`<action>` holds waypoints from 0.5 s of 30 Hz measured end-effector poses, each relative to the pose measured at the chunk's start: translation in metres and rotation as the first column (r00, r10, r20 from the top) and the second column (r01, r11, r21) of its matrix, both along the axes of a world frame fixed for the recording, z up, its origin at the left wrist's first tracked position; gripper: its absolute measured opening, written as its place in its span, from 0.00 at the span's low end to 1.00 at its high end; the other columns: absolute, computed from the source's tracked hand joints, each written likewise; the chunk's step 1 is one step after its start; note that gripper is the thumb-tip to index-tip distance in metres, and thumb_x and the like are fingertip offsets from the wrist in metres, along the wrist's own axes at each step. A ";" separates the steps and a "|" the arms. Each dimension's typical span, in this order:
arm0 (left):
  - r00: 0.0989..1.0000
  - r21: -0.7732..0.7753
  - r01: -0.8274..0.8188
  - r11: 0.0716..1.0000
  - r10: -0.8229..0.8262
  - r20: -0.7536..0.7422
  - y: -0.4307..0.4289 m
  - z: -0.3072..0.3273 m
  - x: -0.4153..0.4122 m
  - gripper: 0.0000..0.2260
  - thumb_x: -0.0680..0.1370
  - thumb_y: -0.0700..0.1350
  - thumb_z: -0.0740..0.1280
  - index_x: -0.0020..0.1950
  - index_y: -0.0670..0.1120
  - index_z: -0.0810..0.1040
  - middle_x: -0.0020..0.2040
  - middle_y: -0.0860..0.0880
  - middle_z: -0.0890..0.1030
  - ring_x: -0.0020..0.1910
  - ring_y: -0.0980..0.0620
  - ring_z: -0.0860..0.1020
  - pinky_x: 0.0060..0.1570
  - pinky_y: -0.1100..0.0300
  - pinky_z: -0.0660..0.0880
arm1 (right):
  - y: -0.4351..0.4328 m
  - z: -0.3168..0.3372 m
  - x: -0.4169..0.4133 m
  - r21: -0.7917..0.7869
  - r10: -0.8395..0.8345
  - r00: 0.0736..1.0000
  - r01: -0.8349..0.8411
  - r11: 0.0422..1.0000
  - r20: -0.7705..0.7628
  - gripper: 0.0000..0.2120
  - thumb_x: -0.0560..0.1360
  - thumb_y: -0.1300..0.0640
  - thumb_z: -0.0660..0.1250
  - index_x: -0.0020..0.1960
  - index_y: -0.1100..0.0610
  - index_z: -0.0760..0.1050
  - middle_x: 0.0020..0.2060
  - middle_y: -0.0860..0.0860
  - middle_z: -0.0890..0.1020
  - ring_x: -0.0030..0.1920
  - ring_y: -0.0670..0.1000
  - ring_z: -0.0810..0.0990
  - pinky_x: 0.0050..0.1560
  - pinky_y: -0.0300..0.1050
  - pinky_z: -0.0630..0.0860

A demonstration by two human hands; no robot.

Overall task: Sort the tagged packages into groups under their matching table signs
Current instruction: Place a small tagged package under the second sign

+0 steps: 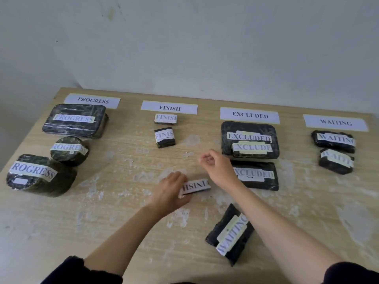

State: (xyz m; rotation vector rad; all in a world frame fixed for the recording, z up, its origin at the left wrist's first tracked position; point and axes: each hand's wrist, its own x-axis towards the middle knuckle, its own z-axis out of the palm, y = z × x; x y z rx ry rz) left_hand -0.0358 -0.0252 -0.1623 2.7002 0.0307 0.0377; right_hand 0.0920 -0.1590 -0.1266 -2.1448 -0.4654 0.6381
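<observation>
Left hand point(171, 189) fingers rest on the FINISH package point(195, 186); right hand point(215, 165) loosely curled, empty.

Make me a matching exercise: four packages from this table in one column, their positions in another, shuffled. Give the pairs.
1. round PROGRESS package
2. upside-down FINISH package
3. loose WAITING package
4. lowest EXCLUDED package

A. under the right forearm, near edge
B. at the left hand
C. beside the right hand
D. left column, between two bigger packages

Pairs: 1-D, 2-B, 3-A, 4-C
</observation>
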 end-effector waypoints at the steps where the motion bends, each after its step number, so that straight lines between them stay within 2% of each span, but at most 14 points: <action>1: 0.995 -0.052 -0.100 0.994 0.100 -0.005 0.001 0.003 -0.003 0.15 0.71 0.49 0.73 0.52 0.43 0.75 0.47 0.46 0.80 0.43 0.47 0.78 0.35 0.59 0.74 | -0.004 0.002 -0.004 -0.002 0.038 0.999 -0.038 0.999 -0.036 0.12 0.78 0.50 0.63 0.57 0.56 0.75 0.48 0.48 0.78 0.49 0.47 0.76 0.41 0.30 0.68; 4: 0.958 -0.190 -0.283 0.940 0.288 -0.003 -0.002 0.017 -0.008 0.16 0.72 0.48 0.73 0.55 0.43 0.74 0.48 0.50 0.79 0.42 0.53 0.77 0.38 0.57 0.78 | -0.009 0.006 -0.014 0.017 0.116 0.983 -0.115 0.993 -0.140 0.15 0.78 0.50 0.64 0.63 0.53 0.72 0.51 0.46 0.77 0.50 0.47 0.77 0.40 0.31 0.71; 7: 0.921 -0.261 -0.372 0.891 0.389 0.015 -0.007 0.027 -0.009 0.16 0.72 0.45 0.74 0.56 0.45 0.74 0.47 0.54 0.78 0.41 0.56 0.76 0.36 0.68 0.75 | -0.008 0.008 -0.020 0.097 0.064 0.981 -0.046 0.994 -0.186 0.10 0.77 0.58 0.66 0.58 0.52 0.73 0.50 0.53 0.81 0.41 0.50 0.83 0.37 0.39 0.79; 9: 0.896 -0.293 -0.425 0.857 0.444 -0.001 -0.009 0.027 -0.011 0.16 0.71 0.44 0.74 0.56 0.46 0.75 0.46 0.53 0.79 0.39 0.57 0.77 0.35 0.71 0.74 | -0.006 0.009 -0.024 0.137 0.029 0.980 -0.002 0.991 -0.195 0.09 0.76 0.61 0.67 0.54 0.52 0.73 0.48 0.54 0.82 0.38 0.50 0.84 0.36 0.40 0.81; 13: 0.856 -0.305 -0.497 0.813 0.516 -0.020 -0.006 0.019 -0.012 0.15 0.72 0.43 0.74 0.56 0.48 0.75 0.46 0.51 0.80 0.40 0.55 0.78 0.35 0.70 0.74 | -0.010 0.003 -0.032 0.125 0.008 0.985 0.014 0.992 -0.173 0.12 0.77 0.61 0.65 0.59 0.50 0.72 0.49 0.51 0.81 0.44 0.49 0.83 0.42 0.42 0.81; 15: 0.834 -0.289 -0.536 0.794 0.550 -0.035 0.003 0.013 -0.009 0.16 0.72 0.43 0.73 0.58 0.47 0.76 0.48 0.50 0.80 0.43 0.54 0.78 0.39 0.68 0.73 | -0.016 -0.003 -0.034 0.059 0.034 0.988 -0.025 0.998 -0.148 0.14 0.77 0.58 0.65 0.62 0.51 0.72 0.51 0.49 0.80 0.47 0.47 0.80 0.43 0.39 0.76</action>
